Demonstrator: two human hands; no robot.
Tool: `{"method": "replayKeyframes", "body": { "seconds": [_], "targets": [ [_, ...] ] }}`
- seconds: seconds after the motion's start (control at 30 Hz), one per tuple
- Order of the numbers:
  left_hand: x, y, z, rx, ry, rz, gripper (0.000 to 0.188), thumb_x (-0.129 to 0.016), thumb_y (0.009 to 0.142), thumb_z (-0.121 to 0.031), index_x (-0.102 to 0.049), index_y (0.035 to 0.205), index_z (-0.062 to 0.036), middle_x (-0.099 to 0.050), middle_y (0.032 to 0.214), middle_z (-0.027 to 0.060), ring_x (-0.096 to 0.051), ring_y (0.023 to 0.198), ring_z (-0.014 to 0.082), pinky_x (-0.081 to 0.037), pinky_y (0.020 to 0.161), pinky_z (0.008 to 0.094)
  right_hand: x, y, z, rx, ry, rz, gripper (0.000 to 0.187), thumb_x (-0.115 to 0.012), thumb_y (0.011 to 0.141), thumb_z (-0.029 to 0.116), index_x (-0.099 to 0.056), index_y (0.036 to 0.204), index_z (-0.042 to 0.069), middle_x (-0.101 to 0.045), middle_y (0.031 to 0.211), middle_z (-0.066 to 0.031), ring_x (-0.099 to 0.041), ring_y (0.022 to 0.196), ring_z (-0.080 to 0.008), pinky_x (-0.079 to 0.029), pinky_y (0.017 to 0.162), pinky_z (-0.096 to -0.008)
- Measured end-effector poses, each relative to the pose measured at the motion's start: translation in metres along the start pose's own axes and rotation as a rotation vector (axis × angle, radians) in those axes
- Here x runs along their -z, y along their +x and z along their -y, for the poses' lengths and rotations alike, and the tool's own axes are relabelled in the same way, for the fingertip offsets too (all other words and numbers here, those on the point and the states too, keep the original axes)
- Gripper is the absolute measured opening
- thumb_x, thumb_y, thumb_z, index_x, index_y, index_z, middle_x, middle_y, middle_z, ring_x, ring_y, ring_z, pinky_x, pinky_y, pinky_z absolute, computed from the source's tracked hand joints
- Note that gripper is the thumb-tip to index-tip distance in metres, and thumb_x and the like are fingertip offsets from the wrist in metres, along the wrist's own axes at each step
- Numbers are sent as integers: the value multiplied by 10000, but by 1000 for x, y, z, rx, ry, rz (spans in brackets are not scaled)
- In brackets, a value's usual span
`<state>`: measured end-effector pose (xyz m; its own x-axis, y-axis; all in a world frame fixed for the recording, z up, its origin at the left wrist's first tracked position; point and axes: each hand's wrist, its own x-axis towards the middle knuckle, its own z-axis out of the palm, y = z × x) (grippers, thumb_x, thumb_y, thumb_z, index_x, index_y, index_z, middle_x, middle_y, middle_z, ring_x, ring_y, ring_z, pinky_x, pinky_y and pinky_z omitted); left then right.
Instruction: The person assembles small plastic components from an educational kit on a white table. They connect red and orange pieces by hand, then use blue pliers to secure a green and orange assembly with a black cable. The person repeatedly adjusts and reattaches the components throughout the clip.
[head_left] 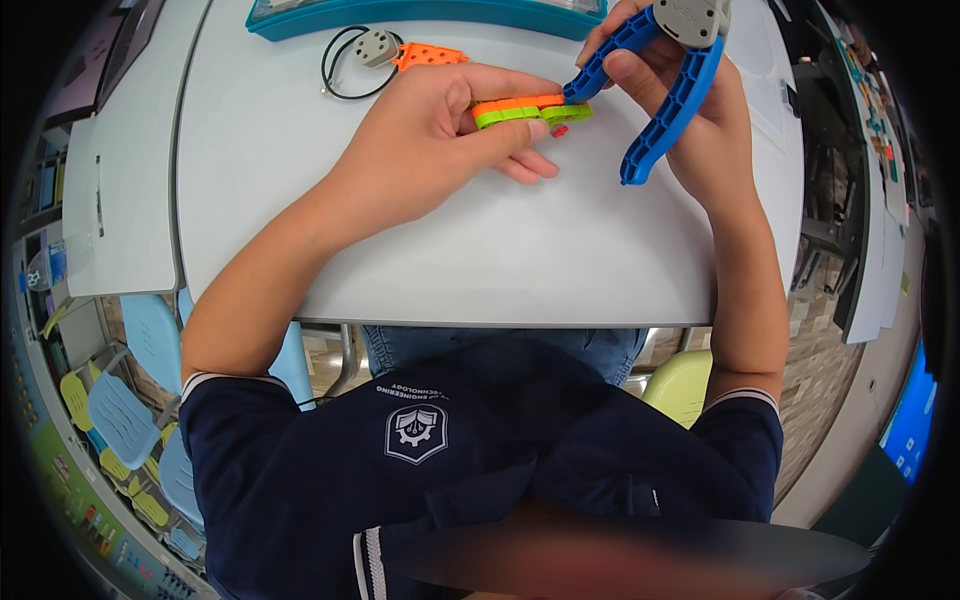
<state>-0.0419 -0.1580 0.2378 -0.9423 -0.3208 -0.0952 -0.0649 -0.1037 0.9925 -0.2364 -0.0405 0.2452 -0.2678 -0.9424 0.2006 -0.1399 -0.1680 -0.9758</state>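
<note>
At the far left, blue and yellow chairs (125, 400) are seen on the floor below the table's edge. The white table (480, 270) fills the middle of the view, its near rim curved by the lens. Toward its far left part, a grey block (376, 46) with a looped black cable (340, 80) is laid, and an orange plate (430, 55) is set just beside it. Behind these, the teal rim of a tray (400, 20) is seen at the table's far edge.

The left hand (435, 135) is stretched over the table, and a stack of beams (530, 108), orange on top and green below, is gripped between its thumb and fingers. The stack is held level, just above the tabletop, between the two hands. A small red piece (560, 130) is seen just under the stack's right end; whether it is fixed to the stack or lying on the table cannot be told.

To the right, a blue frame (665, 100) of two spreading arms, capped by a grey block (690, 18), is clasped in the right hand (700, 120). The tip of the frame's left arm is touching the right end of the beams, and the other arm is pointed down toward the table.

At the far right, papers (880, 260) are seen on another desk. Along the lower edge, the person's dark blue shirt (450, 470) is shown.
</note>
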Motion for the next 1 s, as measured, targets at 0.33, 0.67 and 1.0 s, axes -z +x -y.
{"method": "replayKeyframes", "body": {
  "seconds": [0.33,0.67,1.0],
  "targets": [
    [-1,0,-2,17,8,15,362,-588,991,-62,-555,1313,99,-681,1154,182,-738,925,219,-608,814,278,0,1,-2,-145,18,-77,218,-653,954,57,-570,1142,-16,-625,974,-55,-624,895,-133,-527,812,-283],
    [7,4,-6,37,27,13,388,-608,988,-102,-554,1312,104,-702,1057,179,-755,815,248,-627,715,295,-1,4,1,1,32,-13,218,-672,936,40,-557,1117,1,-651,985,-81,-643,920,-144,-539,829,-280],
    [5,3,-5,61,-6,29,378,-608,991,-109,-561,1300,103,-708,1055,167,-750,805,225,-622,708,285,1,2,0,-31,16,6,232,-675,930,33,-529,1110,20,-650,1003,-90,-647,934,-152,-547,837,-290]
  ]
}}
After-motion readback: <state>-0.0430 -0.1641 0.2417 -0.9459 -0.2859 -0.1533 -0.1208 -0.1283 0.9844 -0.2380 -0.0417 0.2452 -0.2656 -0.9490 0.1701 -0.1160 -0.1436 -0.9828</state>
